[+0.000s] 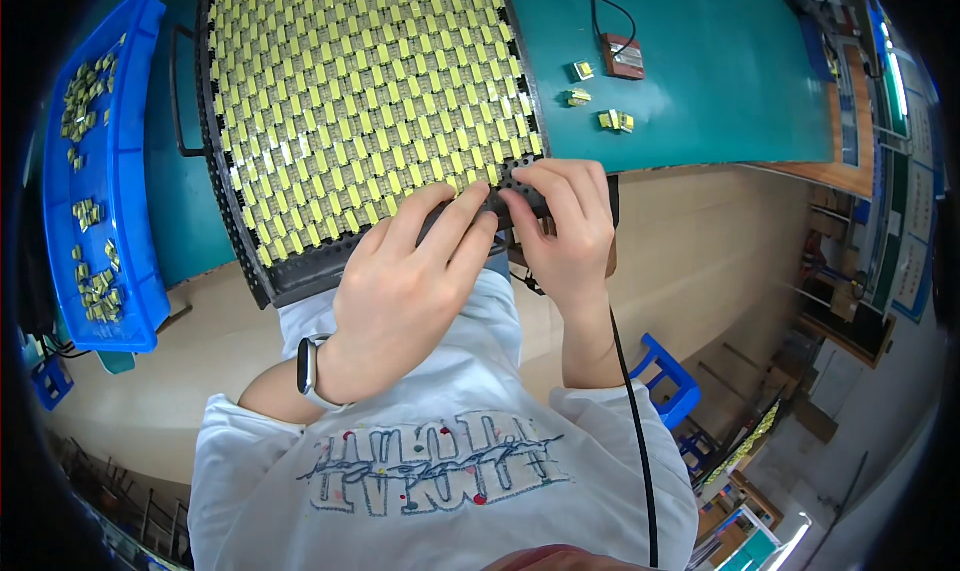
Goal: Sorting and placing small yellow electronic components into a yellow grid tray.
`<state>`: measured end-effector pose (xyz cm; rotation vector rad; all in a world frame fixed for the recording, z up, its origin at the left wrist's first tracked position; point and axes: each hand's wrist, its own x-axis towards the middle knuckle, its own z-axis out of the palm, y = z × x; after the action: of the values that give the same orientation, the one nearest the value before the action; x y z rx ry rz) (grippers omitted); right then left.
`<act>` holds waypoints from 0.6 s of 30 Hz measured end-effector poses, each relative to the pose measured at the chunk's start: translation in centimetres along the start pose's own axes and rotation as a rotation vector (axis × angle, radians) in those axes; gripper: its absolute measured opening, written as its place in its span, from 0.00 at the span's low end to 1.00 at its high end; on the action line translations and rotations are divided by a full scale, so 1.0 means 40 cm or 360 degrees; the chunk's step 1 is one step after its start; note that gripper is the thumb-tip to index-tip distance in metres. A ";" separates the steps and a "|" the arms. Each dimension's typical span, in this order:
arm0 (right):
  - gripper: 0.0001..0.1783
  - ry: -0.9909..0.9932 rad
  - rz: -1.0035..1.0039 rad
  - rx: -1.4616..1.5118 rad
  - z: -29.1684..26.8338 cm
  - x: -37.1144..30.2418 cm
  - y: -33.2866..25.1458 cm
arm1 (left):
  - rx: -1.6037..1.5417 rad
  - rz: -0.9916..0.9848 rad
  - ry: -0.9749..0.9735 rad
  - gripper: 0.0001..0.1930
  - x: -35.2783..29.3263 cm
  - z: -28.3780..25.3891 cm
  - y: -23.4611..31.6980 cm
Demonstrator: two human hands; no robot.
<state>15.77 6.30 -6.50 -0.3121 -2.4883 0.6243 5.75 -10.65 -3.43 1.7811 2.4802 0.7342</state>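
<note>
Head view: where do the parts point(372, 91) lie, and what of the grip?

"They stand in close rows in the tray point(305, 284), on the worktop point(700, 91) between the blue bin point(137, 191), at left, and some loose parts point(616, 121), at right. Right hand point(575, 229) and left hand point(402, 279) come together at the tray's near right corner. Right: thumb and forefinger curled close at the dark, perforated rim; whether they pinch a part cannot be told. Left: fingers bent, tips just beside the right thumb; what lies beneath them is hidden."

"Which fault is likeliest from here?"

"Probably a disturbed row. With fingertips crowded into one corner, a sideways push could tilt a neighbouring part or knock it out of line. Should a part be held there, a slip could drop it over the near wall."

"And the tray itself?"

"Its near edge appears to reach past the worktop's near edge; heavy pressure on that corner might tip or shift it, upsetting many rows at once. The black cable point(639, 426) beside the right forearm point(590, 356) is a lesser hazard: a wide swing of that arm could catch it."
</note>
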 end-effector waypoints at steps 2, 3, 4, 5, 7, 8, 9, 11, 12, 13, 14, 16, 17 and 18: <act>0.17 0.0032 0.0047 -0.0046 -0.002 -0.005 -0.002 | 0.0013 0.0006 -0.0004 0.20 0.003 -0.005 0.001; 0.17 0.0011 0.0090 -0.0069 -0.002 -0.010 -0.001 | -0.0016 -0.0003 -0.0036 0.21 0.006 -0.008 0.002; 0.18 -0.0010 0.0133 -0.0090 0.000 -0.015 0.001 | -0.0045 -0.0012 -0.0069 0.22 0.009 -0.011 0.003; 0.18 -0.0007 0.0136 -0.0092 0.002 -0.017 0.001 | -0.0046 -0.0008 -0.0070 0.22 0.011 -0.014 0.003; 0.18 0.0032 0.0114 -0.0105 0.011 -0.020 0.001 | -0.0053 0.0025 -0.0141 0.23 0.015 -0.019 0.001; 0.18 0.0035 0.0118 -0.0108 0.016 -0.023 0.002 | -0.0055 0.0031 -0.0143 0.23 0.016 -0.021 0.000; 0.18 0.0042 0.0108 -0.0099 0.022 -0.024 0.002 | -0.0076 0.0036 -0.0179 0.22 0.016 -0.024 0.000; 0.18 0.0051 0.0099 -0.0089 0.031 -0.026 -0.001 | -0.0096 0.0041 -0.0217 0.22 0.016 -0.024 0.000; 0.18 0.0072 0.0093 -0.0104 0.034 -0.027 -0.004 | -0.0098 0.0039 -0.0233 0.22 0.016 -0.024 0.000; 0.17 0.0093 0.0088 -0.0119 0.036 -0.027 -0.008 | -0.0101 0.0037 -0.0249 0.22 0.017 -0.024 0.000; 0.17 0.0095 0.0089 -0.0121 0.038 -0.027 -0.012 | -0.0101 0.0040 -0.0249 0.22 0.017 -0.025 0.000; 0.17 0.0104 0.0031 -0.0219 0.039 -0.026 -0.017 | -0.0094 0.0024 -0.0282 0.21 0.019 -0.024 0.001; 0.17 0.0105 0.0032 -0.0221 0.039 -0.025 -0.017 | -0.0094 0.0026 -0.0282 0.21 0.019 -0.024 0.002; 0.17 0.0095 -0.0014 -0.0256 0.038 -0.024 -0.017 | -0.0095 0.0018 -0.0284 0.21 0.018 -0.023 0.002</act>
<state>15.65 4.82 -7.71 -0.3744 -2.4857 0.4057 5.32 -10.33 -2.41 1.7579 2.3121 0.6130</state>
